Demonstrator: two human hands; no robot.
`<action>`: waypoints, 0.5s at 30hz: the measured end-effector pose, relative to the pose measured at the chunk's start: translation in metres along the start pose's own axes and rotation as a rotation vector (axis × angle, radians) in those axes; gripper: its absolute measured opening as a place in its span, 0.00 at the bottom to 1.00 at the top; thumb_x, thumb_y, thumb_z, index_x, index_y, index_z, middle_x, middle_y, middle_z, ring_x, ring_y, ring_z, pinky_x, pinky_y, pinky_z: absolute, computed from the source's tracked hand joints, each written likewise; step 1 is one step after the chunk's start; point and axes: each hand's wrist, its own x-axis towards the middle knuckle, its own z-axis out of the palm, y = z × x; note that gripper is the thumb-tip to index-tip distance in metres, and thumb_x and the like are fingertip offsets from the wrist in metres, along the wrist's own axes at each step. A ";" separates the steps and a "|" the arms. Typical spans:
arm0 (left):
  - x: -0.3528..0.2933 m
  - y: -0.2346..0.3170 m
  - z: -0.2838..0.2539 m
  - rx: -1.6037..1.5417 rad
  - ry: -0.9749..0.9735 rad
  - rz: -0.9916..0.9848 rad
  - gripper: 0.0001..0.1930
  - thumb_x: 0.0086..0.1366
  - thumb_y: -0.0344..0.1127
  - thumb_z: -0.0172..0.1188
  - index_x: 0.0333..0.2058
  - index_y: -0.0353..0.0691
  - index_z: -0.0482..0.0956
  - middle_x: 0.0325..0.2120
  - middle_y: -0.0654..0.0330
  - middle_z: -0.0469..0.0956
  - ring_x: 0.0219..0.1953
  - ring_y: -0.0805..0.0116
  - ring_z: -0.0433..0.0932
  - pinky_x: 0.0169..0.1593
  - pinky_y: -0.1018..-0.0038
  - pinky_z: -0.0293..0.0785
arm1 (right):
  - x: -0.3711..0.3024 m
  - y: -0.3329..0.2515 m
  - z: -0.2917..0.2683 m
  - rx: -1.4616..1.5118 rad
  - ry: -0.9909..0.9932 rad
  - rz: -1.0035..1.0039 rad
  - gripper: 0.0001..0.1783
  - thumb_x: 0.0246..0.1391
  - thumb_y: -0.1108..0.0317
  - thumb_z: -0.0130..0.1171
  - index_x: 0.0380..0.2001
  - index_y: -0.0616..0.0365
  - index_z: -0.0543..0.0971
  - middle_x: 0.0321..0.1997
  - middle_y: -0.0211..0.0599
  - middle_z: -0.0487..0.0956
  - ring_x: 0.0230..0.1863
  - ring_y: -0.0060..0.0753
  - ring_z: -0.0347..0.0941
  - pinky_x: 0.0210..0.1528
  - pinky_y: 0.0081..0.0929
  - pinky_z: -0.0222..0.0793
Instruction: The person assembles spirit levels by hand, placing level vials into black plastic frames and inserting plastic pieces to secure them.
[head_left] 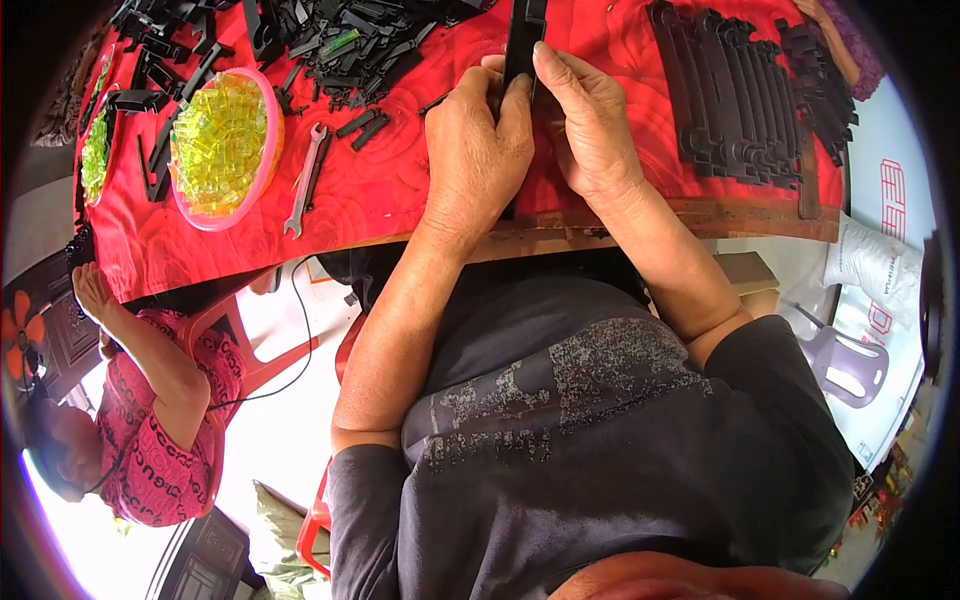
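Observation:
A long black plastic strip [522, 45] stands between my hands at the table's near edge, pointing away from me. My left hand [480, 150] is closed round it, thumb along its face. On the strip's other side, my right hand [597, 125] has its thumb tip against the edge. Its other fingers are curled and partly hidden, seemingly also holding the strip. The strip's far end runs out of the top of the picture, and its lower part is mostly covered by my left hand.
Loose black plastic parts [345, 60] are heaped at the far left. A pink-rimmed basket [270, 150] of yellow-green pieces stands beside a wrench [304, 185]. Black strips [735, 100] lie in rows at right. A person [160, 420] sits left; another person's arm [840, 45] reaches in far right.

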 end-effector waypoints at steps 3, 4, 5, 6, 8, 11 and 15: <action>0.000 -0.002 -0.001 0.029 -0.010 0.003 0.11 0.66 0.35 0.59 0.38 0.29 0.78 0.22 0.47 0.81 0.26 0.50 0.83 0.32 0.63 0.76 | 0.001 0.004 -0.003 -0.059 0.021 0.004 0.14 0.64 0.61 0.62 0.41 0.63 0.84 0.39 0.33 0.85 0.41 0.18 0.78 0.48 0.17 0.72; 0.000 -0.001 -0.002 0.029 -0.009 0.003 0.11 0.66 0.35 0.59 0.38 0.29 0.78 0.22 0.47 0.81 0.26 0.50 0.83 0.32 0.63 0.76 | 0.000 0.004 -0.003 -0.088 0.029 -0.015 0.14 0.64 0.61 0.62 0.41 0.63 0.84 0.38 0.32 0.85 0.40 0.18 0.78 0.47 0.17 0.72; -0.001 0.000 -0.002 0.005 -0.020 -0.018 0.11 0.66 0.35 0.59 0.38 0.29 0.78 0.23 0.47 0.81 0.27 0.49 0.83 0.33 0.62 0.76 | -0.001 0.004 -0.003 -0.117 0.036 -0.035 0.14 0.64 0.61 0.62 0.41 0.63 0.84 0.38 0.32 0.85 0.40 0.18 0.78 0.47 0.17 0.72; -0.002 0.001 -0.003 -0.020 -0.032 -0.040 0.11 0.66 0.35 0.59 0.38 0.29 0.78 0.24 0.46 0.81 0.28 0.48 0.83 0.34 0.61 0.76 | -0.002 0.003 -0.001 -0.117 0.034 -0.034 0.14 0.64 0.61 0.62 0.41 0.63 0.84 0.38 0.32 0.85 0.40 0.18 0.78 0.47 0.17 0.72; -0.006 -0.003 -0.006 -0.039 -0.062 -0.066 0.11 0.66 0.34 0.58 0.39 0.29 0.77 0.25 0.45 0.81 0.30 0.46 0.83 0.35 0.61 0.77 | -0.003 0.000 0.004 -0.115 0.006 -0.046 0.14 0.64 0.61 0.61 0.41 0.63 0.83 0.38 0.33 0.85 0.40 0.19 0.79 0.47 0.17 0.73; -0.011 -0.004 -0.009 -0.078 -0.093 -0.099 0.11 0.66 0.33 0.57 0.41 0.29 0.76 0.27 0.43 0.81 0.33 0.44 0.83 0.37 0.60 0.77 | -0.001 0.002 0.002 -0.085 -0.026 -0.032 0.15 0.65 0.60 0.60 0.41 0.63 0.83 0.38 0.35 0.85 0.41 0.21 0.80 0.49 0.18 0.74; -0.012 -0.004 -0.010 -0.080 -0.124 -0.114 0.11 0.66 0.31 0.56 0.43 0.29 0.75 0.29 0.41 0.81 0.35 0.43 0.82 0.38 0.58 0.76 | 0.000 0.002 0.001 -0.074 -0.029 -0.021 0.16 0.65 0.60 0.60 0.41 0.64 0.83 0.38 0.37 0.85 0.41 0.24 0.81 0.50 0.21 0.75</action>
